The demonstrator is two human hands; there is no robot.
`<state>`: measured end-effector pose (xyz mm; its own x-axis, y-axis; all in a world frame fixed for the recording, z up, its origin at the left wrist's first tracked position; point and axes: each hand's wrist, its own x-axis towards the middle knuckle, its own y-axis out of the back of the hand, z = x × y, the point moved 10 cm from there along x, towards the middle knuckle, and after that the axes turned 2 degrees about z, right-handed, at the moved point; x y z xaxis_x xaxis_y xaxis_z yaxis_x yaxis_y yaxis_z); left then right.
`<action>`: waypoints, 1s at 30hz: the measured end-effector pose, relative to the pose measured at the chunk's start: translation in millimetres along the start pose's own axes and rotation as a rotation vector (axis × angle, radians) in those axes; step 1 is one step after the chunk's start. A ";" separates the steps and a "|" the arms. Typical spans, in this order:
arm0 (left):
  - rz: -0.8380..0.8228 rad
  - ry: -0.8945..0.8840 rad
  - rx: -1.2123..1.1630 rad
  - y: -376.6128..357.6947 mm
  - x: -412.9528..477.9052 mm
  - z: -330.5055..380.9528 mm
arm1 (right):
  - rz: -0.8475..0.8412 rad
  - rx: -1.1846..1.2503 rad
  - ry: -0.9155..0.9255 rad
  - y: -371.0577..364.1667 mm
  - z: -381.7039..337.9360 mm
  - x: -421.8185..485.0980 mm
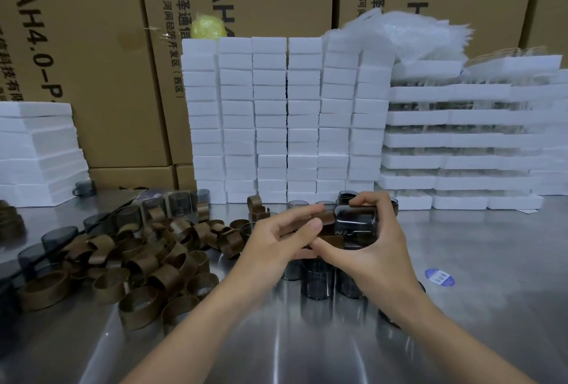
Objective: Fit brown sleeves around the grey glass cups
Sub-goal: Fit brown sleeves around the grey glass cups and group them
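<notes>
My right hand (378,248) grips a grey glass cup (356,224), held on its side above the steel table. My left hand (276,236) pinches a brown sleeve (324,217) against the cup's left end. The sleeve sits partly on the cup, and my fingers hide its far side. Under my hands stand several more grey cups (319,279). A heap of loose brown sleeves (147,257) lies to the left.
More grey cups (172,202) stand behind the sleeve heap. White foam blocks (285,119) are stacked at the back, with foam trays (461,138) at the right and cardboard boxes (92,45) behind. A blue sticker (439,276) lies on the steel table (307,346).
</notes>
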<state>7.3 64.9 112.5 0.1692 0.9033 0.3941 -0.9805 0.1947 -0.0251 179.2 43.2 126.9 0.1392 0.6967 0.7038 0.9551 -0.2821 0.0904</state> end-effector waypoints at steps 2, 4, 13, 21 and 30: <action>0.043 0.009 0.030 4.0 0.7 0.4 | -0.024 0.032 0.021 -3.3 -2.9 -0.5; 0.087 0.027 0.043 6.7 1.0 -2.6 | -0.044 0.041 0.060 -8.9 -6.6 -3.7; -0.036 0.154 -0.025 -8.1 -6.3 -10.4 | -0.012 0.080 0.211 -15.9 -9.1 -20.3; -0.147 0.177 -0.073 -20.0 -10.9 -7.1 | -0.059 0.020 0.443 -14.5 -18.5 -25.9; -0.211 0.166 -0.011 -26.7 -15.3 -2.7 | -0.174 -0.038 0.440 -23.7 -15.0 -30.6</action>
<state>31.1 46.9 104.6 0.3845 0.8926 0.2353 -0.9209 0.3884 0.0312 148.4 18.7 113.8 -0.1534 0.3927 0.9068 0.9432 -0.2155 0.2529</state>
